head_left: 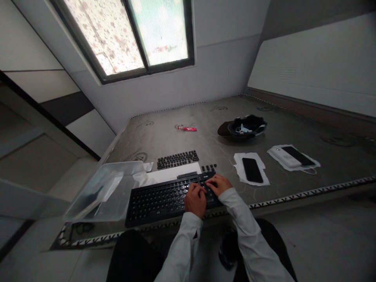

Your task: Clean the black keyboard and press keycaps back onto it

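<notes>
A black keyboard (158,199) lies at the near edge of the grey table (205,117). Both my hands rest on its right end. My left hand (195,199) is curled, its fingers pressed together over the keys; I cannot make out anything in them. My right hand (217,184) lies beside it, fingers bent down onto the keys at the keyboard's top right corner. A block of loose black keycaps (177,159) sits on a white sheet (170,173) behind the keyboard, and a few more keycaps (209,167) lie just beyond my right hand.
A clear plastic lid or tray (102,192) stands left of the keyboard. A black phone (252,170) lies on white paper to the right, another device (290,156) on paper farther right. A dark cap (243,127) and a red item (188,128) lie toward the back.
</notes>
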The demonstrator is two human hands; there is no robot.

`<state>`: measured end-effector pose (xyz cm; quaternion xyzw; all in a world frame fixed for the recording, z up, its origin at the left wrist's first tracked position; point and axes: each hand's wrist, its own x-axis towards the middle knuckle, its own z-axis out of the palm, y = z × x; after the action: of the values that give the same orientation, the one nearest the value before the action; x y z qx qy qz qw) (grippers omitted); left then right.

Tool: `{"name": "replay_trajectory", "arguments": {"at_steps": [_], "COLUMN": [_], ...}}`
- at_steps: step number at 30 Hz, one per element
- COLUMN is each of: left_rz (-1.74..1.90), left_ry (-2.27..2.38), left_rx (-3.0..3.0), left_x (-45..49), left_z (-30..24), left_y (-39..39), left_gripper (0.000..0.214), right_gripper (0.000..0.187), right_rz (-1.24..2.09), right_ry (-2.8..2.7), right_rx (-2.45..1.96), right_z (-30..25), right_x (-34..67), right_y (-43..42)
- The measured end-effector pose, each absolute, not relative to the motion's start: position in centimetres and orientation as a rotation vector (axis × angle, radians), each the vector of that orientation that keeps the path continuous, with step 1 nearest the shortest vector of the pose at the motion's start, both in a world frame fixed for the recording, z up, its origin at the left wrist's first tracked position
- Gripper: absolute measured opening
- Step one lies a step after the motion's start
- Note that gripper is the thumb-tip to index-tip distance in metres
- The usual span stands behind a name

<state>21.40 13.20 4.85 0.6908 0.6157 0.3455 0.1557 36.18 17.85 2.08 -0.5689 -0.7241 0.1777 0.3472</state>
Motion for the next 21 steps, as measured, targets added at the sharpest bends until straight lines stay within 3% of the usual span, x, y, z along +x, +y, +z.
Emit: {"name": "replay_trajectory", "arguments": {"at_steps": [21], "left_rz": [1.033], "left_ry": [1.728], "left_rx": [2.012], "left_x": [21.2], "left_z": [4.6], "left_y": [13.2], "left_gripper": [0.022], "right_gripper": [0.019], "right_rz": [0.479], "right_ry": [-1.970], "right_rx": [-1.330], "right_z": [1.4], "right_x": [37.4], "right_y": [18.2]}}
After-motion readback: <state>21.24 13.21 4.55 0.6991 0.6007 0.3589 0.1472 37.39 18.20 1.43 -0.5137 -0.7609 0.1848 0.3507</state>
